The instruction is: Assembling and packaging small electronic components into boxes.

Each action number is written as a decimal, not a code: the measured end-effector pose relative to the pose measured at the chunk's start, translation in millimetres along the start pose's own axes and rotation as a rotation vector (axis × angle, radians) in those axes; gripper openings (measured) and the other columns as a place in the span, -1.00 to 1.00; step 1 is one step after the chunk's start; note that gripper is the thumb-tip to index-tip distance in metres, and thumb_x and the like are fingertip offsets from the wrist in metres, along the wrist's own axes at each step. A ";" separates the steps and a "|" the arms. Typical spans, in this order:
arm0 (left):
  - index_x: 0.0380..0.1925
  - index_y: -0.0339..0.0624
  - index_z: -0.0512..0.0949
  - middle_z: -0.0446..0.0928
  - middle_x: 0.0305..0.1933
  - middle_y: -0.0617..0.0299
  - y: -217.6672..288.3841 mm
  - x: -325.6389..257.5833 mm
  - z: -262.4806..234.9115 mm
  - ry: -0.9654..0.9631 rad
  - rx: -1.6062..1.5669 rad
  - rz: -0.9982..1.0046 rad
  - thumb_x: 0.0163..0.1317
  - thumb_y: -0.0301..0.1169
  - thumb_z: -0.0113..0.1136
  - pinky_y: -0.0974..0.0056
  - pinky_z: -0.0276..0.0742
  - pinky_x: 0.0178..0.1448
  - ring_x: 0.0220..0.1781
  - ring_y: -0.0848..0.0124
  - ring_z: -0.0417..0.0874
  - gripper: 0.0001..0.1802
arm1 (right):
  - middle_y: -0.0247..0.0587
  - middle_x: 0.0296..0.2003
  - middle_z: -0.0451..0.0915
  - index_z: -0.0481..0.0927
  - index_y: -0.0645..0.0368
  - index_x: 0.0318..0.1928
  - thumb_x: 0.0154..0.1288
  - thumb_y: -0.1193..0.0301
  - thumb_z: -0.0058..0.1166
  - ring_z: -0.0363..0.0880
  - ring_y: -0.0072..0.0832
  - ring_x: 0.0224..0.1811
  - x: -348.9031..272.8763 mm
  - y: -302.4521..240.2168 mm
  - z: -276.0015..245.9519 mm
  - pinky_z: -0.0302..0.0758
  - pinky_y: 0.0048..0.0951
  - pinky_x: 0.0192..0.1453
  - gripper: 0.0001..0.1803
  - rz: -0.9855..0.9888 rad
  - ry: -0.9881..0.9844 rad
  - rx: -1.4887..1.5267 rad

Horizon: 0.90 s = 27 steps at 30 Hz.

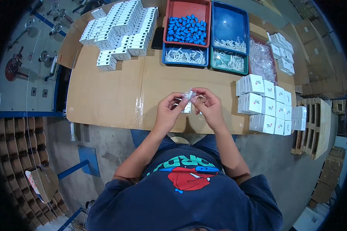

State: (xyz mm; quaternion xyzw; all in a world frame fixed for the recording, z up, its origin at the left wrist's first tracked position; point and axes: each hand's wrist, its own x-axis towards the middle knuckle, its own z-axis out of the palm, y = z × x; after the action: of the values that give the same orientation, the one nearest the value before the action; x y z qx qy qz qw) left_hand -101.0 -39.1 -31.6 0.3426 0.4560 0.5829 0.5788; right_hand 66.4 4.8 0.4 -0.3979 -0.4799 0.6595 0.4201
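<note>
My left hand (169,109) and my right hand (210,107) meet over the near middle of the cardboard-covered table (112,96). Between their fingertips is a small clear plastic bag (189,94), with a slim white piece in or against it. Both hands are closed in a pinch on the bag. Beneath them a small white object (187,108) lies on the cardboard, partly hidden by the fingers; its kind is unclear.
Stacked white units (121,29) fill the far left. A red tray (187,4) holds blue parts; blue trays (229,21) and a green tray (229,70) hold white pieces. Clear bags (262,57) lie beside them. White boxes (254,103) are stacked at right.
</note>
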 end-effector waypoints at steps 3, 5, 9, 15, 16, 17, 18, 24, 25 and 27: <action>0.00 -0.33 0.59 0.67 -0.17 0.25 2.4 -0.4 0.3 -0.018 -0.042 -0.021 0.40 -0.51 0.29 0.41 0.62 -0.03 -0.13 0.54 0.67 -0.78 | -0.32 -0.16 0.65 0.61 0.24 0.16 0.42 0.50 0.24 0.56 -0.74 -0.35 0.7 -1.7 -4.2 0.46 -0.65 -0.39 -0.66 0.005 -0.023 -0.029; 0.01 -0.35 0.58 0.67 -0.15 0.23 2.9 -0.7 -1.1 -0.042 -0.073 -0.031 0.40 -0.53 0.29 0.38 0.64 0.02 -0.09 0.51 0.68 -0.77 | -0.32 -0.23 0.67 0.65 0.23 0.09 0.41 0.49 0.25 0.56 -0.73 -0.36 2.7 -4.7 -7.3 0.47 -0.64 -0.41 -0.73 0.071 -0.023 -0.100; 0.04 -0.38 0.56 0.68 -0.07 0.15 -0.6 0.1 -0.4 -0.065 -0.102 -0.025 0.37 -0.56 0.29 0.33 0.67 0.10 -0.02 0.45 0.71 -0.73 | -0.33 -0.29 0.67 0.68 0.25 0.01 0.41 0.48 0.25 0.56 -0.73 -0.37 5.8 1.9 -12.0 0.48 -0.63 -0.41 -0.79 -0.008 -0.061 -0.149; 0.08 -0.36 0.54 0.65 0.00 0.11 3.3 -1.9 2.5 -0.046 -0.227 -0.094 0.40 -0.56 0.23 0.26 0.71 0.12 -0.02 0.41 0.72 -0.72 | -0.33 -0.19 0.67 0.69 0.27 -0.03 0.40 0.49 0.26 0.56 -0.72 -0.36 5.1 -6.3 -7.8 0.49 -0.63 -0.40 -0.81 -0.019 0.006 -0.166; 0.08 -0.36 0.54 0.65 0.00 0.11 3.3 -2.1 1.9 -0.046 -0.227 -0.094 0.40 -0.56 0.23 0.26 0.71 0.12 -0.02 0.41 0.72 -0.72 | -0.32 -0.17 0.67 0.68 0.26 -0.01 0.40 0.49 0.26 0.56 -0.73 -0.36 5.5 -6.5 -8.9 0.48 -0.63 -0.40 -0.80 -0.010 -0.020 -0.153; 0.07 -0.35 0.54 0.65 -0.02 0.12 3.0 -2.4 1.2 -0.033 -0.218 -0.113 0.41 -0.56 0.22 0.25 0.72 0.09 -0.03 0.40 0.72 -0.74 | -0.32 -0.15 0.67 0.68 0.26 0.01 0.40 0.50 0.26 0.55 -0.73 -0.35 5.9 -6.7 -10.2 0.48 -0.64 -0.41 -0.78 -0.001 -0.046 -0.141; 0.06 -0.34 0.54 0.65 -0.04 0.12 2.6 -2.4 0.9 -0.020 -0.209 -0.132 0.42 -0.55 0.21 0.23 0.74 0.06 -0.04 0.40 0.72 -0.75 | -0.32 -0.15 0.67 0.68 0.26 0.01 0.40 0.50 0.26 0.55 -0.73 -0.35 6.8 -5.7 -12.7 0.48 -0.64 -0.41 -0.78 0.000 -0.046 -0.141; -0.01 -0.30 0.56 0.66 -0.09 0.16 -4.4 -0.2 -0.2 0.014 -0.202 -0.113 0.44 -0.50 0.23 0.26 0.76 -0.04 -0.08 0.41 0.72 -0.81 | -0.30 -0.13 0.68 0.65 0.28 0.05 0.41 0.51 0.24 0.56 -0.73 -0.36 8.7 -1.7 -16.9 0.49 -0.64 -0.43 -0.75 -0.062 -0.110 -0.273; -0.01 -0.30 0.56 0.66 -0.09 0.16 -4.3 -0.4 -0.4 0.014 -0.203 -0.114 0.44 -0.50 0.23 0.26 0.76 -0.04 -0.08 0.41 0.72 -0.81 | -0.31 -0.18 0.68 0.65 0.28 0.04 0.41 0.51 0.24 0.55 -0.73 -0.39 8.9 -5.5 -15.8 0.48 -0.65 -0.44 -0.76 0.018 -0.077 -0.270; -0.01 -0.31 0.58 0.66 -0.09 0.16 -2.5 -0.7 0.2 0.020 -0.209 -0.110 0.44 -0.48 0.25 0.26 0.75 0.00 -0.07 0.40 0.72 -0.80 | -0.31 -0.22 0.69 0.65 0.29 0.03 0.41 0.50 0.24 0.54 -0.73 -0.42 9.4 -6.8 -15.9 0.47 -0.65 -0.45 -0.77 0.098 -0.043 -0.267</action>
State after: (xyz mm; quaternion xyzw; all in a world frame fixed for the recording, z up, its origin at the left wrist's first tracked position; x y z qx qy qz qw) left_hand -99.9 -40.0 -33.7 0.2489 0.4166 0.5979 0.6380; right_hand 79.2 19.6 2.3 -0.4588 -0.5522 0.6181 0.3202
